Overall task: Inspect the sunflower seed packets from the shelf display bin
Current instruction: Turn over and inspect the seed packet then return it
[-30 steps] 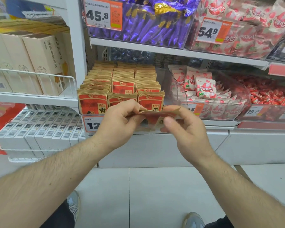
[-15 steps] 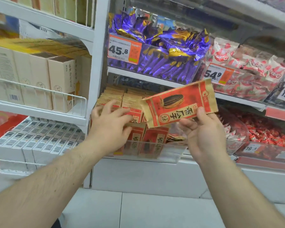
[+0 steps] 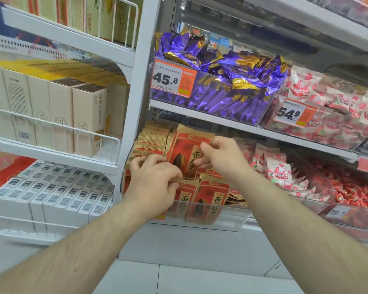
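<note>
**Seed packet poised over its gap in the bin**

The right hand (image 3: pixel 221 158) pinches a red-and-tan sunflower seed packet (image 3: pixel 186 153) upright over the clear display bin (image 3: pixel 232 217). The left hand (image 3: pixel 155 183), fingers curled on the front packets (image 3: pixel 200 198), seems to hold a gap open beneath it.

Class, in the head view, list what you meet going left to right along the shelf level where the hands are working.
Beige boxes → seed packets → held packet → right hand → pink-and-white bags → red candies.
</note>
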Motion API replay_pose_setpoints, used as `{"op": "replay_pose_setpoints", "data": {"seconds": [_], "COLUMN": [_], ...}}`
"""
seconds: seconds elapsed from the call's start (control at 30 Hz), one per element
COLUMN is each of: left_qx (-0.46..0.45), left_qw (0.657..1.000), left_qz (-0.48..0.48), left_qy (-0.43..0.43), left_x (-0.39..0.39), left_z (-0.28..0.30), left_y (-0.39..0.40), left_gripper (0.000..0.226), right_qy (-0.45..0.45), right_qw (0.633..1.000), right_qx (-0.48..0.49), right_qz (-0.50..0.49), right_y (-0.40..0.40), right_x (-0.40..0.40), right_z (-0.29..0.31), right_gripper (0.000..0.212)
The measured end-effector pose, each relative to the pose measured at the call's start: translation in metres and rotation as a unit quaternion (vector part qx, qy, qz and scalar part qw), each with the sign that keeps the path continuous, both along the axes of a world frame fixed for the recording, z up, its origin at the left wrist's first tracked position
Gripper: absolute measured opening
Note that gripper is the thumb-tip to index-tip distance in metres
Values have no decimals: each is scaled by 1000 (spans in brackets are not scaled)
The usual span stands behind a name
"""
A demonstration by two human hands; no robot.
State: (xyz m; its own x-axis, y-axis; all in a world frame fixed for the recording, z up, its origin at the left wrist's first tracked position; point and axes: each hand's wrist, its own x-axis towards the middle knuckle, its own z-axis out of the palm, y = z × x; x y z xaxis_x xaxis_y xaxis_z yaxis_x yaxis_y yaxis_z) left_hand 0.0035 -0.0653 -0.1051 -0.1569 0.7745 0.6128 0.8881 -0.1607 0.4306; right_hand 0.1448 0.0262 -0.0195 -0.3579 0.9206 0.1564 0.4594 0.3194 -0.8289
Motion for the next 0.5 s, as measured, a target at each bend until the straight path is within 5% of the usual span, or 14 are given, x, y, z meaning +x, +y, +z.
{"op": "replay_pose_setpoints", "data": {"seconds": [0.17, 0.27, 0.37, 0.5], "left_qx": [-5, -5, -9, 5], "left_qw": [1000, 1000, 1000, 1000], "left_qz": [8, 15, 19, 22], "left_qy": [8, 11, 13, 17], "left_x": [2, 5, 6, 5], "left_z": [0, 1, 1, 0], "left_y": [2, 2, 1, 2], "left_gripper": [15, 11, 9, 9], "right_qy": [-225, -274, -336, -448], "right_qw": [972, 955, 922, 870], "right_qx": [62, 109, 188, 196], "right_qz": [7, 11, 35, 59], "right_y": [7, 9, 13, 22], "right_x": [-6, -15, -29, -44], "right_z": [4, 11, 14, 7], "right_gripper": [7, 26, 8, 32]}}
